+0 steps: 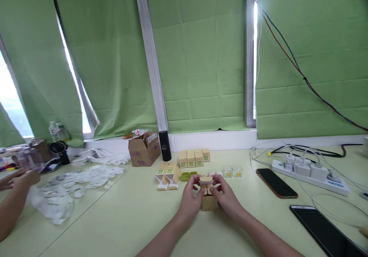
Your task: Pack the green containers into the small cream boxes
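Observation:
Both of my hands are on a small kraft cardboard box [209, 203] in front of me, its top flaps raised. My left hand [190, 196] grips the left side of the flaps with thumb and fingers. On the other side, my right hand [225, 196] pinches the right edge of the flaps. What is inside the box cannot be made out. Just beyond my hands lie green square containers [189, 175] and clear glass-like cups [232, 171] with something yellow in them. Two open small boxes [168, 175] stand to the left.
Several closed small boxes [194, 158] stand in a row behind. A brown carton [144, 149] and a black tumbler [165, 146] are by the sill. Phones [276, 183] and a power strip [310, 176] with cables lie right. At far left, another person's hands [21, 178] are near white straps [83, 178].

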### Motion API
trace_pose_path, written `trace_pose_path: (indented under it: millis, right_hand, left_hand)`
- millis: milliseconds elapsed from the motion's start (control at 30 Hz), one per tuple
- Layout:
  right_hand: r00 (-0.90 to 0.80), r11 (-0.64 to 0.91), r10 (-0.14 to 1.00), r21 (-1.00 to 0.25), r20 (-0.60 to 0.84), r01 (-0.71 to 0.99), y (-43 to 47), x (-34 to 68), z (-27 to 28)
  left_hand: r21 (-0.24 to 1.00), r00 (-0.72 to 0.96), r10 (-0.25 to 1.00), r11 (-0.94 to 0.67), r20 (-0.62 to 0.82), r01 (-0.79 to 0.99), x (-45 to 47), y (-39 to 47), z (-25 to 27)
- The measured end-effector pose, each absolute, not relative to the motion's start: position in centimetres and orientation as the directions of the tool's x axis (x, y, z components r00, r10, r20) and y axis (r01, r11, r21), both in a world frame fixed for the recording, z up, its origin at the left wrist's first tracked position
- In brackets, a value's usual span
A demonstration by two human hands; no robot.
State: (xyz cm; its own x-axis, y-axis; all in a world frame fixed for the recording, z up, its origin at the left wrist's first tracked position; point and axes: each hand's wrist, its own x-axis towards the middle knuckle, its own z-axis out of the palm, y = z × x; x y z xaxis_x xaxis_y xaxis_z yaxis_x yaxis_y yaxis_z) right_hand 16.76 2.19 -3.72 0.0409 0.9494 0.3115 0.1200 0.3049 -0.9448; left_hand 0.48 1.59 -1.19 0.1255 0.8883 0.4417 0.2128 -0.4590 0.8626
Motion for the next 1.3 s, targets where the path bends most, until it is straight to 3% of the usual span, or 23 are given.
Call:
trace_pose_path:
  millis: [267, 467, 667, 933, 1100, 1300]
  right_hand:
    - [0.05, 0.403, 0.907, -0.894, 0.419, 0.194, 1.6, 17.0, -3.2]
    - [-0.006, 0.582, 0.804, -0.783, 0.595, 0.22, 0.8, 18.0, -2.1]
    - [-0.039, 0.638, 0.755, -0.721, 0.654, 0.27, 0.9, 18.1, -2.2]
    - [-0.09, 0.706, 0.677, -0.61, 0.731, 0.359, 1.1, 18.5, -2.6]
    - [-0.146, 0.749, 0.613, -0.512, 0.776, 0.42, 0.9, 18.6, -2.5]
    - [-0.208, 0.78, 0.552, -0.412, 0.807, 0.471, 0.8, 18.7, -2.5]
  left_hand:
    - [0.839, 0.129, 0.874, -0.486, 0.469, 0.243, 0.5, 1.2, -0.5]
    - [0.828, 0.125, 0.868, -0.495, 0.48, 0.263, 0.6, 1.1, -0.3]
    - [0.793, 0.14, 0.843, -0.536, 0.519, 0.29, 0.2, 1.2, -0.3]
    - [0.554, 0.242, 0.655, -0.744, 0.716, 0.374, -1.4, 0.6, 0.8]
    - [0.412, 0.339, 0.605, -0.767, 0.721, 0.493, -1.6, 0.5, 0.8]
    - [0.367, 0.373, 0.584, -0.778, 0.721, 0.51, -1.4, 0.4, 0.3]
